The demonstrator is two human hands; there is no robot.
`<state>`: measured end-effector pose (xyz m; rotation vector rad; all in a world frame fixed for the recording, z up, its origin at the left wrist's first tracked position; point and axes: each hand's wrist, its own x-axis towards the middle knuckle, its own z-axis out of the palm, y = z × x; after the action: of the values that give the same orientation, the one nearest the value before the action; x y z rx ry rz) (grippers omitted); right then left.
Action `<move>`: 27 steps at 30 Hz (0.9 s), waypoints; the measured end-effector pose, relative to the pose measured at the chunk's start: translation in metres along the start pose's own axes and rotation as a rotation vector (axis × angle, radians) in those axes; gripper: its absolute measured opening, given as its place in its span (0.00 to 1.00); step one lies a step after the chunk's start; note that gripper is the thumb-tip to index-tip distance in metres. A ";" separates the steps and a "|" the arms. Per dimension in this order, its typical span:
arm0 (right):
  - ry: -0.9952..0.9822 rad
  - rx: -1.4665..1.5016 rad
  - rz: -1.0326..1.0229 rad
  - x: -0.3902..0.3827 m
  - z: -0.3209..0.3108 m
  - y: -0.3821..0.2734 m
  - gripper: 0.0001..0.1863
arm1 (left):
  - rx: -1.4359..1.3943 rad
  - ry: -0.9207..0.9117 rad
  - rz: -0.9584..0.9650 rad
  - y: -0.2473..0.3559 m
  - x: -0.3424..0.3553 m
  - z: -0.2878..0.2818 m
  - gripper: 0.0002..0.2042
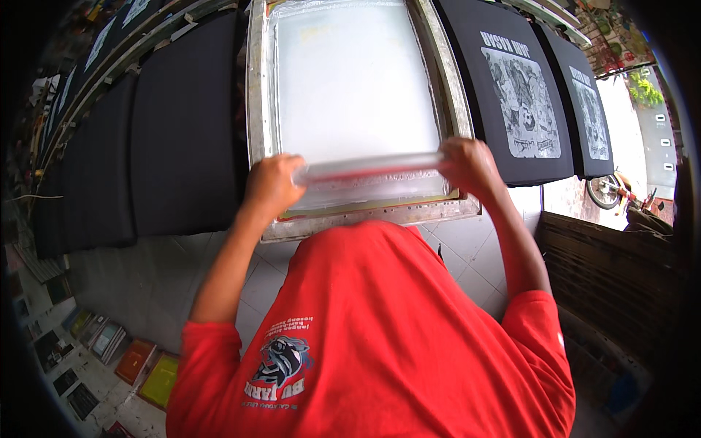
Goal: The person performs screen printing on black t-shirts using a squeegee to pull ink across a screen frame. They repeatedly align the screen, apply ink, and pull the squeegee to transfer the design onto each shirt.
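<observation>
I judge the work to be partway along: to the right of the frame (258, 95) lie a black cloth (522, 98) and, beyond it, a second printed cloth (588, 113), both bearing pale pictures, while the plain cloth (186, 131) and its darker neighbour (98, 171) on the left show no print and look left to do. Inside the frame, white paste (350, 87) coats most of the sheet, and this pass seems unfinished to me. The bar (372, 168) lies crosswise near the frame's lower end; it is blurred, so I cannot tell whether it touches the sheet. My left hand (274, 184) is closed around one end of it, my right hand (471, 166) gripping the other. What lies under the frame is hidden from me, so I can't check any print there. The red shirt (380, 328) fills the lower middle and blocks my view of the floor below. Coloured panels (158, 381) stand low on the left, well apart from the hands, and a motorbike (617, 191) is outside at the right.
</observation>
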<state>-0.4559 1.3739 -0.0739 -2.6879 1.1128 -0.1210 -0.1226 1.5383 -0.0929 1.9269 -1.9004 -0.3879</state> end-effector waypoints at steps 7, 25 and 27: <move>0.372 -0.048 -0.178 0.039 0.008 0.015 0.04 | 0.101 0.274 0.057 -0.016 0.035 0.007 0.16; 0.260 -0.021 -0.135 0.008 0.027 0.005 0.15 | 0.088 0.202 0.157 -0.013 0.004 0.027 0.13; 0.240 -0.035 -0.167 0.040 0.025 0.023 0.16 | 0.111 0.177 0.161 -0.025 0.035 0.020 0.14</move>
<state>-0.4392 1.3344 -0.1044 -2.8522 0.9565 -0.4676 -0.1089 1.5015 -0.1192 1.7934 -1.9774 -0.0632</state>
